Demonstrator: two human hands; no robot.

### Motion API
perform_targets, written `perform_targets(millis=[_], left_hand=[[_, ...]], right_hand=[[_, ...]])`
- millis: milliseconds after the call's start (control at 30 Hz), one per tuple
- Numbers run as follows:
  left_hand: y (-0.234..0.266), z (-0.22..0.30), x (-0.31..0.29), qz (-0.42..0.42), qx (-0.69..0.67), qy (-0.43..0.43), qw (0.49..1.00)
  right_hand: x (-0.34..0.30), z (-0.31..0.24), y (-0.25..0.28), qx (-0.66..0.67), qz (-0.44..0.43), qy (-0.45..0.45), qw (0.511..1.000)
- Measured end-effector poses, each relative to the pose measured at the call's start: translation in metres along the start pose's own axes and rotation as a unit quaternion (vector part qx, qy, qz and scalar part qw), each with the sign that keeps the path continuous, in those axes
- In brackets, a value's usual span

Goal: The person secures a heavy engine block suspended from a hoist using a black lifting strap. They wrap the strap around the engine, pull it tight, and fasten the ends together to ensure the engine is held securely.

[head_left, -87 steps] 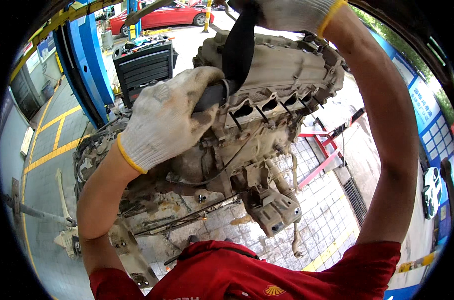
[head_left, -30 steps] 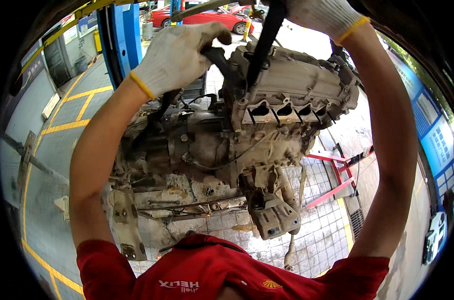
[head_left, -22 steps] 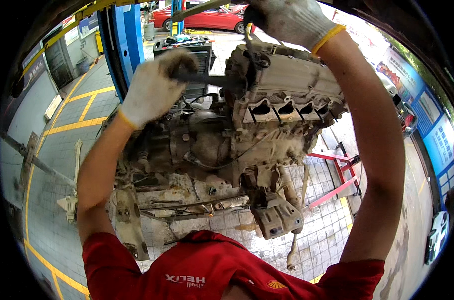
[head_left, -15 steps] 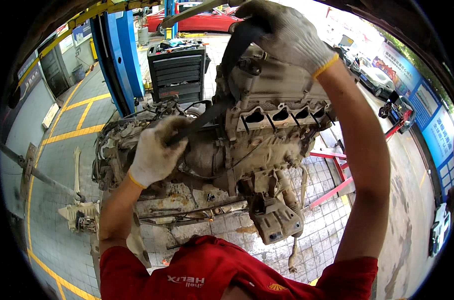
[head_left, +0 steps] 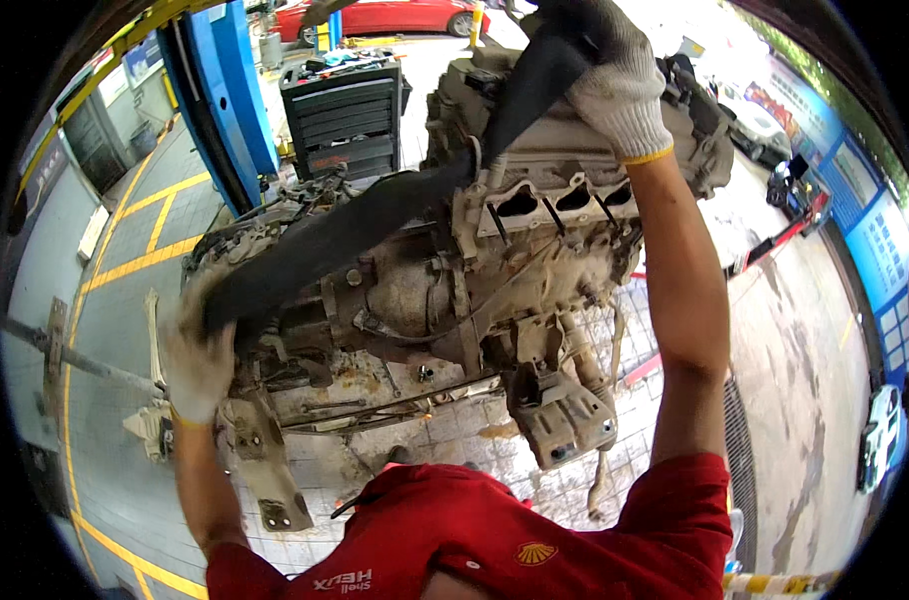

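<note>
A wide, flat black strap (head_left: pixel 360 222) runs slantwise between my hands, across the front of a dirty engine (head_left: pixel 520 262) and its gearbox (head_left: pixel 400 292). On the left, my gloved left hand (head_left: pixel 200 360) is closed round the strap's lower end, slightly smeared by motion. Higher up at the right, my gloved right hand (head_left: pixel 620 95) grips the upper part of the strap above the engine's top cover. Part of the strap beyond that hand is hidden. The engine's side shows a row of dark intake ports (head_left: pixel 573 200).
A metal bracket (head_left: pixel 560 425) hangs below the engine. Behind stand a blue lift post (head_left: pixel 220 105) and a black tool cabinet (head_left: pixel 343 115). Red metal legs (head_left: pixel 643 370) show at the right, and a red car (head_left: pixel 395 20) is parked at the back.
My left hand has moved left and down, drawing the strap out longer and flatter across the engine. The right hand has shifted slightly right, still gripping the strap. The view has shifted a little.
</note>
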State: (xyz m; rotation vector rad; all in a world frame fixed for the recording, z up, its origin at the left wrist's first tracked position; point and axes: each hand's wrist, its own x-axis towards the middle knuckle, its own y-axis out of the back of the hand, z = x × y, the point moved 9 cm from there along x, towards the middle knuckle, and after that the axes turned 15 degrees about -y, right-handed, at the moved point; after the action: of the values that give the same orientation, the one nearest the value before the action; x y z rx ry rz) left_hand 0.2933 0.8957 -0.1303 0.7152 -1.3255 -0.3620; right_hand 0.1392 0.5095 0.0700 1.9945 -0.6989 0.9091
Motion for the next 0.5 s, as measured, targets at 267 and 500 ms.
perform_targets(millis=[267, 500], left_hand=[[0.012, 0.091, 0.186, 0.054, 0.113, -0.218, 0.968], [-0.009, 0.100, 0.280, 0.131, -0.006, -0.181, 0.975]], right_hand=[[0.043, -0.018, 0.089, 0.081, 0.255, -0.095, 0.959], [0.080, -0.038, 0.055, -0.005, 0.036, -0.133, 0.990]])
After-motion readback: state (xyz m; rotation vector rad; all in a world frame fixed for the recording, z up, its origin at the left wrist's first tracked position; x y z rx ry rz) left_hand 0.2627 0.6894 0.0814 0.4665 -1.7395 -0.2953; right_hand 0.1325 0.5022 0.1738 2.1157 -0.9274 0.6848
